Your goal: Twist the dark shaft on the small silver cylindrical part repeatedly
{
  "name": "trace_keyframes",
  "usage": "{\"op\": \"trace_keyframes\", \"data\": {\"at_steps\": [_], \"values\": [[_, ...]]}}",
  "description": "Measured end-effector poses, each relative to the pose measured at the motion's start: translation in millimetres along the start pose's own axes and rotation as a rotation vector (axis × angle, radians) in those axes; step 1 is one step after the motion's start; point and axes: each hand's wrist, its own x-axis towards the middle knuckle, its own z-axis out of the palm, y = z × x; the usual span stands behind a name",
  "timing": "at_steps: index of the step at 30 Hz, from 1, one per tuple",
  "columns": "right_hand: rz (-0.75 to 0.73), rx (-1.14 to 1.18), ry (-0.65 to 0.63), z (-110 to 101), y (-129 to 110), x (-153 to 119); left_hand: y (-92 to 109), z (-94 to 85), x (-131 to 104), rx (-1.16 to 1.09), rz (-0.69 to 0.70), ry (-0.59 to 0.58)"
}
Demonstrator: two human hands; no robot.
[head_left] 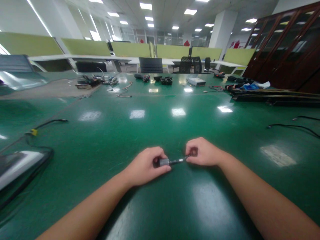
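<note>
My left hand [149, 166] is wrapped around the grey handle of a short screwdriver [164, 162], low over the green tabletop [160, 133]. Its thin dark shaft points right and ends in a silver section. At that end my right hand [202, 152] has thumb and fingers pinched together. A small dark piece shows between these fingers, too blurred to name. Whether it touches the screwdriver tip I cannot tell. The back of the handle is hidden in my left palm.
At the left lie a black cable [51, 123] with a yellow tag and a grey-white device [21, 166]. Two black cables [291, 126] lie at the right. Farther back are dark long bars [275, 96], a white box [196, 81] and several small parts [166, 80].
</note>
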Motion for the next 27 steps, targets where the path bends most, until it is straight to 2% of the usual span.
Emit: {"op": "trace_keyframes", "data": {"at_steps": [4,8,12,16,22,25,27], "values": [[-0.034,-0.005,0.004,4,-5,1,-1,0.0,-1,-0.003,0.006,0.008],[-0.096,0.009,0.029,19,-17,6,-2,0.7,-1,-0.011,0.013,0.015],[-0.096,0.001,0.064,30,-24,10,-3,0.6,-1,-0.035,0.025,0.010],[-0.018,0.077,0.018,22,-20,9,-2,0.1,0,-0.032,0.008,0.010],[-0.021,0.085,-0.117,3,-17,3,-3,2.0,0,-0.056,0.016,0.010],[0.002,0.153,-0.040,5,-18,3,-7,3.1,-1,-0.095,0.002,0.043],[0.073,0.234,0.028,10,-17,6,-9,2.8,-2,-0.142,-0.013,0.083]]}}
